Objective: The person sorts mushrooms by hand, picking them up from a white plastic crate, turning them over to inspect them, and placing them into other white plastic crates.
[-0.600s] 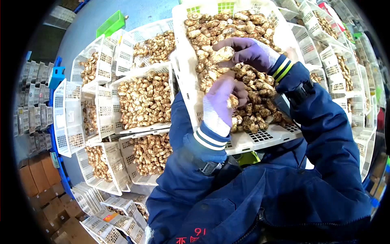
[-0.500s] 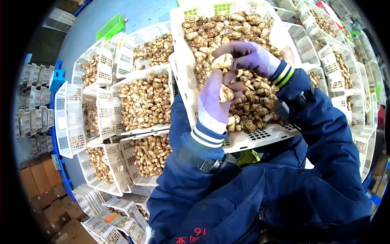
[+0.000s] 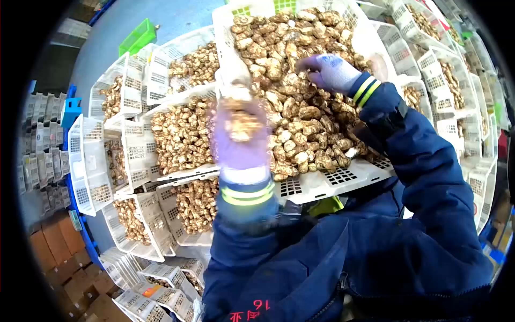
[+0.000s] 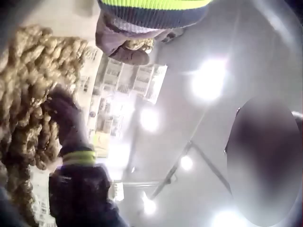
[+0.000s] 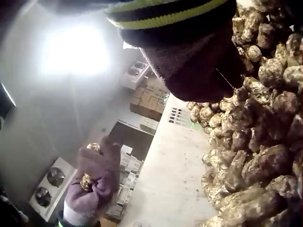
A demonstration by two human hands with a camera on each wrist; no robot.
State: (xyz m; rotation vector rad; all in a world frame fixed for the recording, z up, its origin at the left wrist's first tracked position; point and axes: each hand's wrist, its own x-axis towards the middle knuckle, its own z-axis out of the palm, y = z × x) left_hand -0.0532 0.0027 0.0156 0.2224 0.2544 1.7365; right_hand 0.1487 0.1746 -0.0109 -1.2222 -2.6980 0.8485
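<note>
Stubby brown-and-cream mushrooms [image 3: 308, 112] fill the large white crate [image 3: 317, 188] in front of me. My left hand [image 3: 238, 153], in a purple glove and blurred, is over this crate's left rim. It holds two mushrooms: one in the palm [image 5: 87, 182] and another toward the fingertips [image 5: 93, 147]. My right hand [image 3: 335, 74] is over the pile, palm down, fingers reaching left and down onto the mushrooms. Its fingers are partly hidden in the right wrist view; in the left wrist view the right hand [image 4: 66, 116] touches the heap.
Left of the large crate, white crates of smaller mushrooms [image 3: 185, 134] stand close together. More crates [image 3: 448, 86] line the right side. A green basket [image 3: 137, 36] lies on the blue floor at upper left, and cardboard boxes [image 3: 56, 233] sit at lower left.
My left hand has swung left, away from the right hand, toward the crate's left rim with mushrooms in it. The right hand no longer holds a mushroom up and has lowered toward the pile.
</note>
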